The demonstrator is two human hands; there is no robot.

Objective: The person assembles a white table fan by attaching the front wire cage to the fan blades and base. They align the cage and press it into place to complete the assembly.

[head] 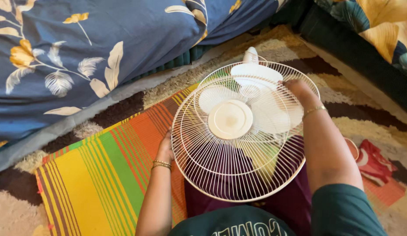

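We see a person seated on the floor, looking down at a white wire fan guard (232, 175) held over the lap. The guard is round, made of thin radial wires with a solid cream disc at its centre, and it is tilted up toward the camera. Behind it lies the second wire guard (273, 70) with the white fan blades (273, 114) showing through the wires; the two grilles overlap, the front one lower and nearer to us.

The left hand (165, 148) grips the front guard at its left rim, fingers curled round the outer ring; a pair of gold bangles sits on that wrist. The right hand (302, 92) reaches over the upper right edge, its fingers pressed on the wires where the two grilles overlap; we cannot tell which of the two rims it actually clasps. A thin gold bracelet circles that wrist.

Under the fan lies a striped mat (103, 175) in orange, yellow and green, spread over a shaggy brown and cream rug (277, 41). A blue bedcover (103, 48) printed with pale leaves and yellow flowers fills the upper left, hanging down to the rug. A red cloth (375, 159) lies on the rug just beside the right arm.
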